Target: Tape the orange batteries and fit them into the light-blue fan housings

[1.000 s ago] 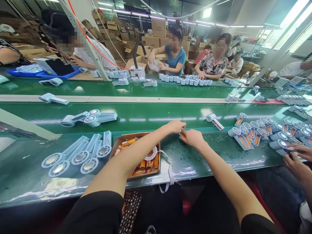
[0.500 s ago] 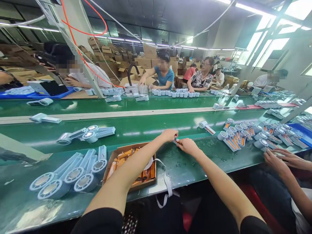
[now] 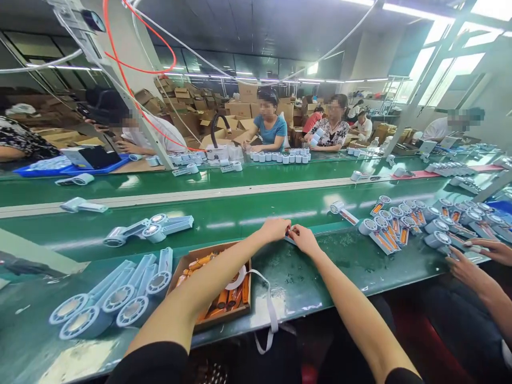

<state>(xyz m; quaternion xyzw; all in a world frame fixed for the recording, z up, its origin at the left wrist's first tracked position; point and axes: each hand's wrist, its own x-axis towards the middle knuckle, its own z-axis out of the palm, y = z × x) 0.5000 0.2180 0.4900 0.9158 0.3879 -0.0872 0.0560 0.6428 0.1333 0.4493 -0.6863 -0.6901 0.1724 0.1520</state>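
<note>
My left hand (image 3: 276,229) and my right hand (image 3: 304,239) meet over the near edge of the green belt, fingers pinched together. A pale blue piece (image 3: 290,241) shows just below the fingertips, with a small dark red bit between them; the hands hide most of it, so its kind is unclear. Under my left forearm sits a cardboard box (image 3: 240,314) of orange-wrapped cylinders (image 3: 222,300), which look like battery cells. On them lies a roll of white tape (image 3: 239,278), its loose strip (image 3: 272,309) hanging over the table edge.
Several light blue handheld fan bodies (image 3: 120,297) lie at left, more (image 3: 154,229) on the belt. At right, fan bodies with orange cells (image 3: 384,229) are clustered beside a co-worker's hands (image 3: 468,269). A metal post (image 3: 36,256) stands at left; people sit across the belt.
My hands stay together, the fingertips drawn a little closer. The view has shifted slightly. The co-worker's hands at right have moved, and a person opposite now lifts some pale blue pieces.
</note>
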